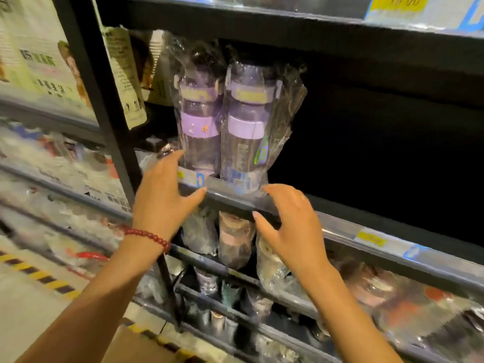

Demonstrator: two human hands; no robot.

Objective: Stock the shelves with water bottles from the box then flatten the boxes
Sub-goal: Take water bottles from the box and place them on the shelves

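Two purple water bottles in clear plastic wrap stand upright side by side at the front edge of a dark shelf: the left bottle and the right bottle. My left hand, with a red bead bracelet at the wrist, hovers with spread fingers just below and left of the left bottle, its fingertips near the bottle's base. Below the right bottle, my right hand is open in front of the shelf rail. Neither hand holds anything. A corner of the cardboard box shows at the bottom.
To the right of the two bottles the shelf is dark and I see nothing on it. Lower shelves hold several wrapped bottles and cups. A black upright post stands to the left, with hanging packets beside it. Yellow-black tape marks the floor.
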